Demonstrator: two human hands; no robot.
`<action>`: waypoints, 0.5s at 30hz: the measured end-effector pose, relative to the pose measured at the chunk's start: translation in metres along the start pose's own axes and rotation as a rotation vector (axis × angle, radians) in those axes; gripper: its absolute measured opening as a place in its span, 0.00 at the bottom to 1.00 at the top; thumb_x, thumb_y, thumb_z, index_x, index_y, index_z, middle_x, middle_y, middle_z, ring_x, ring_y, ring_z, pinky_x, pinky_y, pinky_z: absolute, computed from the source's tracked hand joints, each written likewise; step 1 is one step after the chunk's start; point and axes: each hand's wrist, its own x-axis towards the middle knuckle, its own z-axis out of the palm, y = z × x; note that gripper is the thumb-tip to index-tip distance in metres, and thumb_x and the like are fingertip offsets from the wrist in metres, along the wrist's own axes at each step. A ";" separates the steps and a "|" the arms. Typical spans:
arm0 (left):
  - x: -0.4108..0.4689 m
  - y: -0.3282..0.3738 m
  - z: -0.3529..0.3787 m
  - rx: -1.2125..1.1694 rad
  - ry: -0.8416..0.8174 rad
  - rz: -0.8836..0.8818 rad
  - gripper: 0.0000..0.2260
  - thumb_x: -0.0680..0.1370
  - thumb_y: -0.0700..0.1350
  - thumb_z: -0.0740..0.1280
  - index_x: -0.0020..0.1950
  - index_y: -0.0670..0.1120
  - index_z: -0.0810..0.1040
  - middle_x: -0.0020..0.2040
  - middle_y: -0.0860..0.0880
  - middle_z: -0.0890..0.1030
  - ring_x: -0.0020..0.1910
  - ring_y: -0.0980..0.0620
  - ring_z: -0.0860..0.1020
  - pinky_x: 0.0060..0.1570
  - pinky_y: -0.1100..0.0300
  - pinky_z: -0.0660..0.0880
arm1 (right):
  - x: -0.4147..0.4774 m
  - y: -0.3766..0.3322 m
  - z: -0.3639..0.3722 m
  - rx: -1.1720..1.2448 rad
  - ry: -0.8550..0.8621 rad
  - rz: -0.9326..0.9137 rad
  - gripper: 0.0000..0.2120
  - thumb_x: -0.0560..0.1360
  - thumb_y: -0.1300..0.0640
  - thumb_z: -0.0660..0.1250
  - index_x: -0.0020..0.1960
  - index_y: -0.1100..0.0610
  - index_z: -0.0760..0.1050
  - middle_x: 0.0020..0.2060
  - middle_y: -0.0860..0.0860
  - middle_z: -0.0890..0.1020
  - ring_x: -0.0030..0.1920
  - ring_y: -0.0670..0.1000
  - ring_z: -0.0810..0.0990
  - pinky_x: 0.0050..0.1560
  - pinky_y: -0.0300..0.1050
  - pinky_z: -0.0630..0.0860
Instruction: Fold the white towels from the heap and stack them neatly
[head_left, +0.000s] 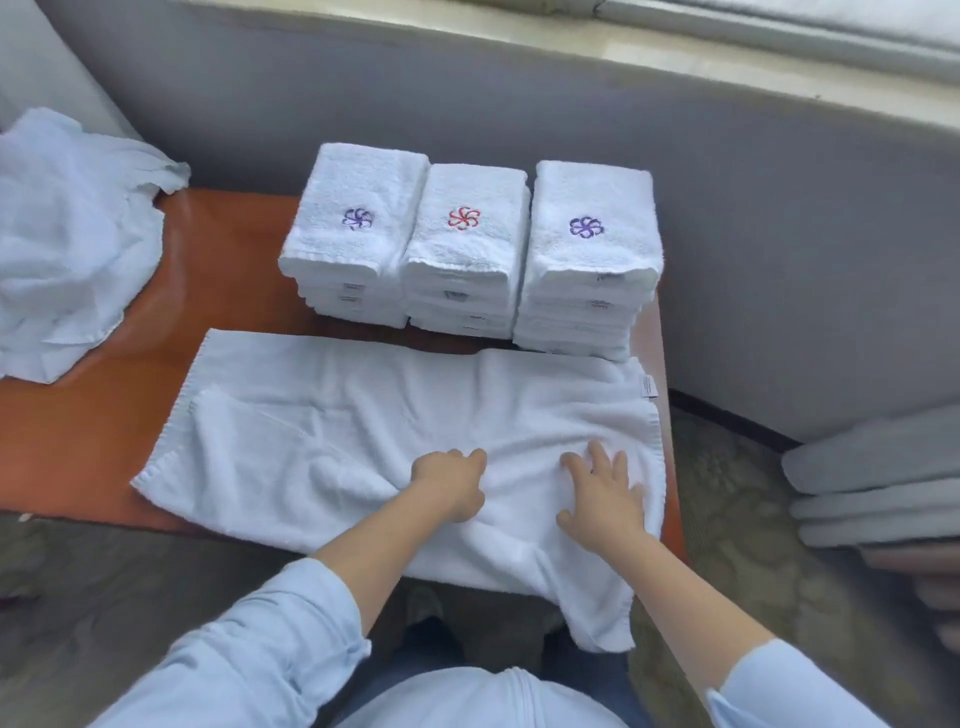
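A white towel (332, 415) lies spread across the orange-brown table (78, 431), wrinkled, with its near right corner hanging over the front edge. My left hand (452, 483) rests on the towel's middle with its fingers curled down into the cloth. My right hand (602, 493) lies flat on the towel with fingers spread, near the right end. Behind the towel stand three stacks of folded white towels: left stack (358, 228) with a purple emblem, middle stack (467, 234) with a red emblem, right stack (592, 244) with a purple emblem. A heap of unfolded white towels (67, 244) sits at the table's left.
A grey padded wall (779, 234) runs behind the table. Grey folded cloths (878, 483) are piled at the right beside the table. Patterned carpet (737, 519) lies below. The table's right edge is close to the towel's right end.
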 end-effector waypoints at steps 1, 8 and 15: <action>0.001 -0.002 -0.001 0.014 -0.025 0.039 0.17 0.81 0.47 0.56 0.69 0.48 0.64 0.61 0.46 0.74 0.56 0.43 0.74 0.47 0.55 0.68 | -0.004 -0.002 0.004 0.018 -0.005 0.029 0.32 0.76 0.55 0.64 0.74 0.44 0.54 0.79 0.49 0.40 0.78 0.63 0.39 0.73 0.67 0.52; 0.003 -0.008 0.003 0.069 -0.008 0.215 0.13 0.80 0.44 0.57 0.64 0.47 0.66 0.54 0.47 0.76 0.47 0.45 0.75 0.42 0.56 0.68 | -0.034 -0.006 0.023 0.091 -0.040 0.239 0.39 0.77 0.54 0.62 0.79 0.42 0.42 0.78 0.49 0.34 0.78 0.64 0.37 0.75 0.67 0.52; 0.025 -0.002 -0.008 0.039 0.221 0.275 0.22 0.78 0.45 0.61 0.72 0.48 0.64 0.69 0.47 0.65 0.64 0.46 0.67 0.49 0.55 0.69 | -0.036 0.005 0.013 0.133 -0.027 0.326 0.33 0.75 0.50 0.62 0.76 0.46 0.51 0.77 0.53 0.46 0.76 0.63 0.49 0.70 0.63 0.61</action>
